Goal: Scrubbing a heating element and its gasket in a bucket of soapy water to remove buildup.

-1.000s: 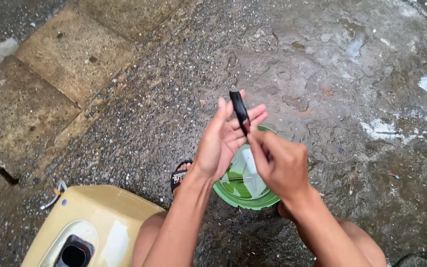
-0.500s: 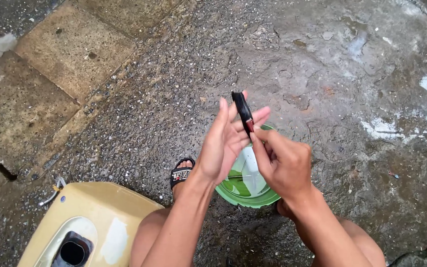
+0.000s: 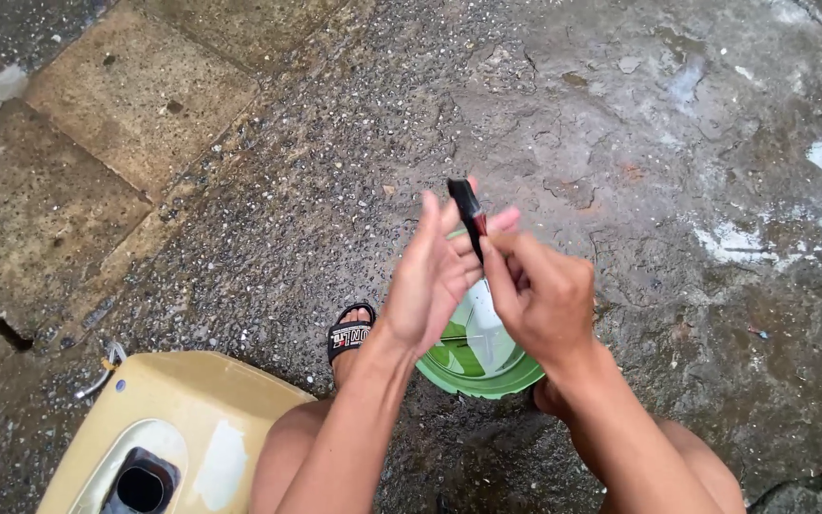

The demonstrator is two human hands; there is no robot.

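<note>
My left hand [image 3: 435, 271] and my right hand [image 3: 539, 295] meet in front of me, above a green plastic bowl [image 3: 468, 366] on the wet ground. Both hands grip a slim black stick-like object [image 3: 469, 215] with a reddish band; its top pokes up above the fingers. The left fingers are spread behind it, while the right thumb and fingers pinch its lower part. A pale translucent piece lies inside the bowl, partly hidden by my hands.
A beige plastic housing [image 3: 178, 428] with a round black opening sits at the lower left. My foot in a black sandal [image 3: 349, 333] rests beside the bowl. Wet rough concrete and paving slabs [image 3: 135, 100] surround me.
Both hands with the black object have shifted slightly right and up over the bowl; the grip looks the same.
</note>
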